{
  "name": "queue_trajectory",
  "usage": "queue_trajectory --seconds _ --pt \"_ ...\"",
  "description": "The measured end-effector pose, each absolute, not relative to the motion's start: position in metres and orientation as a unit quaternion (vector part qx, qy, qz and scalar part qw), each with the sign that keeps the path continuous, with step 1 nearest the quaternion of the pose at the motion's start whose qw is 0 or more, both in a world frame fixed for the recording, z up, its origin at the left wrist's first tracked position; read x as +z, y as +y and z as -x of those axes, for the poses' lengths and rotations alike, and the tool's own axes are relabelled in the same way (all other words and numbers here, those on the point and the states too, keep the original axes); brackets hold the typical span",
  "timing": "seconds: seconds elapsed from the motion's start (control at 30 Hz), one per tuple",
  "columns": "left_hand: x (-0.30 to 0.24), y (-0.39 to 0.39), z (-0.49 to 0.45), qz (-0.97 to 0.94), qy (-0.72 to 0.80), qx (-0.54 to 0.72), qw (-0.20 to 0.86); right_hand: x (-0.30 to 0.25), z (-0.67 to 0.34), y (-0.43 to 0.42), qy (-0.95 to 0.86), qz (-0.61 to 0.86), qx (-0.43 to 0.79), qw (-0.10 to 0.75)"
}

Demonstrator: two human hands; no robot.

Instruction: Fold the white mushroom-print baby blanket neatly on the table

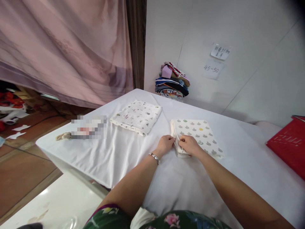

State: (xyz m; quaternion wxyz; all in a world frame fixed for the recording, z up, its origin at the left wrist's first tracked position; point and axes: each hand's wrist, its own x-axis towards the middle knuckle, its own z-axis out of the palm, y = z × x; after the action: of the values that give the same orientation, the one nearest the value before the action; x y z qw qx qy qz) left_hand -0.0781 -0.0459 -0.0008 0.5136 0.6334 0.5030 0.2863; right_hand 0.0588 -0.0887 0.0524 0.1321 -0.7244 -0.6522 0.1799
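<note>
A folded white cloth [207, 135] with grey, green and yellow printed motifs lies on the white-covered table [133, 159]. At its left edge my left hand [166, 143] pinches the layered fabric between thumb and fingers. Close beside it, my right hand [190, 144] is closed on the same edge, nearer the front corner. The fingertips of both hands almost meet, and the inner layers there are partly covered by them. To the left rests a second folded white cloth [137, 117] with small dark prints, touched by neither hand.
A pile of folded fabrics [172, 81] stands by the wall behind the table. A red bag-like item [289, 143] sits at the right edge. On the left are a blurred-out item [88, 128] and a beige cord bundle [64, 136]. A pink curtain [78, 47] hangs beyond.
</note>
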Motion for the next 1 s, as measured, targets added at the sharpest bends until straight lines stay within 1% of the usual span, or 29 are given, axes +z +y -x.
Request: queue_trajectory --seconds 0.17,0.3,0.37,0.53,0.7,0.87,1.0 --pt "0.0 -0.046 0.079 -0.639 0.494 0.28 0.519 0.054 -0.048 -0.089 -0.651 0.738 0.147 0.102" --pt "0.002 -0.047 0.08 -0.646 0.494 0.28 0.51 0.055 -0.041 -0.088 -0.655 0.748 0.099 0.043" --pt "0.003 -0.047 0.08 -0.649 0.497 0.28 0.503 0.056 -0.041 -0.087 -0.659 0.745 0.096 0.032" --pt "0.004 -0.048 0.079 -0.649 0.51 0.285 0.488 0.056 -0.047 -0.084 -0.662 0.739 0.112 0.047" --pt "0.004 -0.049 0.078 -0.631 0.527 0.302 0.483 0.054 -0.054 -0.082 -0.659 0.736 0.136 0.082" --pt "0.003 -0.05 0.075 -0.605 0.508 0.305 0.532 0.058 -0.059 -0.087 -0.666 0.716 0.167 0.13" --pt "0.005 -0.053 0.073 -0.578 0.497 0.305 0.571 0.056 -0.059 -0.088 -0.669 0.709 0.169 0.144"
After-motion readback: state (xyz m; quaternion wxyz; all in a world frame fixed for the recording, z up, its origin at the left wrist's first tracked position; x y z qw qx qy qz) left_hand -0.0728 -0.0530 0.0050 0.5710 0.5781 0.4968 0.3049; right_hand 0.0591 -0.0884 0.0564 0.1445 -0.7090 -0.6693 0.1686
